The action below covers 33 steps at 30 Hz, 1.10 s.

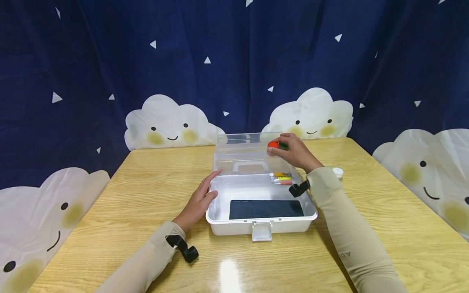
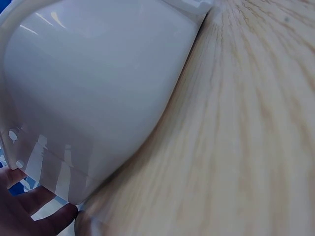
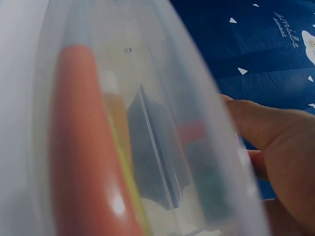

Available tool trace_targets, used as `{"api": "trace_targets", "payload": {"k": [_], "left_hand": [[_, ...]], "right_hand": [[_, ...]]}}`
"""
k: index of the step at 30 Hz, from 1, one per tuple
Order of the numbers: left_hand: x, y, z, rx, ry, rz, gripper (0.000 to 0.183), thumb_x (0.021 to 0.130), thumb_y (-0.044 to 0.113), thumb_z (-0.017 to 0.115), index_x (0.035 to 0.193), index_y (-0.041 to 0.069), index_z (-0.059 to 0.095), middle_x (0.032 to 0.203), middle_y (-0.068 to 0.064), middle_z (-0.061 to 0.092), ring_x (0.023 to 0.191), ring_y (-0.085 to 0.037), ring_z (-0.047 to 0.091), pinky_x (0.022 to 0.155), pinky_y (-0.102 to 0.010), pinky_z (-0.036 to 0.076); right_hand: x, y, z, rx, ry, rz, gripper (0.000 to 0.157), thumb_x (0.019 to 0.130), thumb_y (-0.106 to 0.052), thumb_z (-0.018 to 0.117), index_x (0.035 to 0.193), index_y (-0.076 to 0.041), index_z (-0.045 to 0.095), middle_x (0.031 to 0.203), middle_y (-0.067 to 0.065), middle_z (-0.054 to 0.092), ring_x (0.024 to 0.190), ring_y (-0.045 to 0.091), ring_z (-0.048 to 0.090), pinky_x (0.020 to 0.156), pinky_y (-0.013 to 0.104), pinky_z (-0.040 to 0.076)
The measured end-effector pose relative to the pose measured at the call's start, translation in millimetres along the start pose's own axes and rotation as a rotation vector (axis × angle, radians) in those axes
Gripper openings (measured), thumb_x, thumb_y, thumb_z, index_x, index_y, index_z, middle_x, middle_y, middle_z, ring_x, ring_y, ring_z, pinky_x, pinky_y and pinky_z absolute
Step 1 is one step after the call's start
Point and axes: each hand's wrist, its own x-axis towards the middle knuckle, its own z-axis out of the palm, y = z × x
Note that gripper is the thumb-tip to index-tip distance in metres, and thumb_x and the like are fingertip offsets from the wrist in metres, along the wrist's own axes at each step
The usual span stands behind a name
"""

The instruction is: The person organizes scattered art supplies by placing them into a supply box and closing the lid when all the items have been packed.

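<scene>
My right grip (image 1: pixel 294 149) pinches the red-and-green piece (image 1: pixel 272 144), likely light, stiff, best held mid-body; my left grip (image 1: pixel 198 203) is spread.

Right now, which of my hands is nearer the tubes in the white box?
Your right hand. In the head view it shows just above the tubes, while your left hand is farther off, at the white box's left side.
</scene>
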Motion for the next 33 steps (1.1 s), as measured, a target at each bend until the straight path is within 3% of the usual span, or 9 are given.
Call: {"api": "trace_targets", "payload": {"k": [10, 21, 33], "left_hand": [[-0.3, -0.8, 0.5, -0.004, -0.002, -0.007, 0.053, 0.094, 0.016, 0.040, 0.140, 0.038, 0.024, 0.145, 0.013, 0.022, 0.132, -0.016, 0.023, 0.104, -0.050, 0.023], [0.7, -1.9, 0.9, -0.006, 0.006, 0.008, 0.054, 0.094, 0.014, 0.040, 0.140, 0.036, 0.025, 0.143, 0.012, 0.024, 0.131, -0.016, 0.025, 0.103, -0.049, 0.025], [0.1, -0.8, 0.6, -0.002, -0.001, 0.014, 0.053, 0.094, 0.015, 0.040, 0.141, 0.034, 0.024, 0.145, 0.010, 0.022, 0.133, -0.017, 0.022, 0.104, -0.050, 0.023]], "right_hand": [[-0.6, 0.4, 1.1, 0.004, 0.007, 0.014, 0.043, 0.075, -0.045, 0.068, 0.104, -0.013, 0.064, 0.121, 0.008, 0.044, 0.110, 0.024, 0.036, 0.090, 0.045, 0.037], [0.2, 0.4, -0.1, 0.005, 0.002, 0.016, 0.047, 0.074, -0.045, 0.069, 0.108, -0.012, 0.064, 0.130, 0.013, 0.039, 0.116, 0.027, 0.034, 0.095, 0.048, 0.034], [-0.8, 0.8, -1.8, 0.009, -0.016, 0.014, 0.052, 0.074, -0.048, 0.068, 0.115, -0.017, 0.060, 0.128, 0.007, 0.041, 0.115, 0.023, 0.035, 0.094, 0.047, 0.036]]}}
